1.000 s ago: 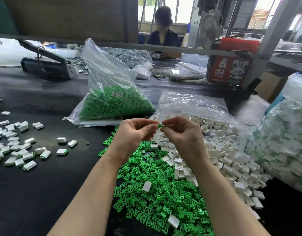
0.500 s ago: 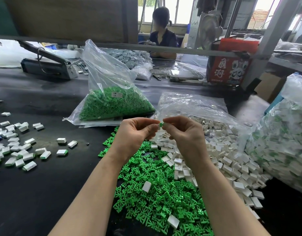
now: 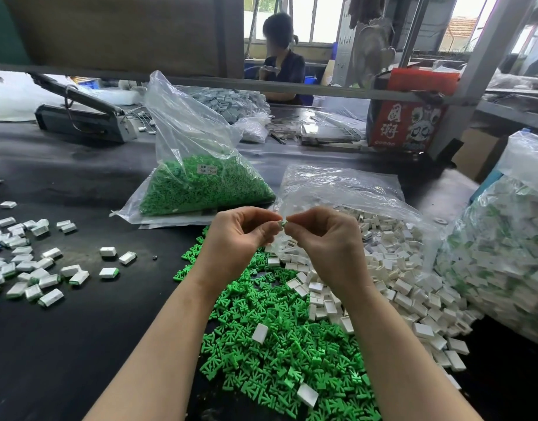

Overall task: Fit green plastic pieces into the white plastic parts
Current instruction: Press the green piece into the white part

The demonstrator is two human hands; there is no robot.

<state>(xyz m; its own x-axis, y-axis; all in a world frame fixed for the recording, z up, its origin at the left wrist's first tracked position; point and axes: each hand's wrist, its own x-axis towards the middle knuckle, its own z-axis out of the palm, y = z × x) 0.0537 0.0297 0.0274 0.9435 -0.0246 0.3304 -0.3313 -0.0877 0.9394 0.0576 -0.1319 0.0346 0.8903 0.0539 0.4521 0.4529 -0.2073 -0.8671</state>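
A: status on hands?
B: both up over the counter [image 3: 79,344], fingertips meeting mid-air. L hand [image 3: 240,238] and R hand [image 3: 328,238] each curled, pinching one small piece [image 3: 282,223] between them. Green shows at the pinch; can't tell if there's a white shell on it, too small + mostly hidden by fingers.
A: where's the stock?
B: loose green pieces [image 3: 261,344] in a heap on the counter right below the wrists. Loose white parts [image 3: 398,284] heaped just to the right, spilling out of an open clear bag [image 3: 337,189]; the two heaps overlap, a few white ones lie on top of the green.
A: reserve?
B: clear bag of green pieces [image 3: 201,186] behind the heaps, label on it, text unreadable.
A: finished ones?
B: white w/ green edge, scattered on the left of the counter [image 3: 43,275], well apart from the heaps. Big bag of white/green parts [image 3: 504,262] at far right.
A: anything else?
B: another person [image 3: 281,65] seated across, behind a metal rail. Red box [image 3: 407,120] back right.
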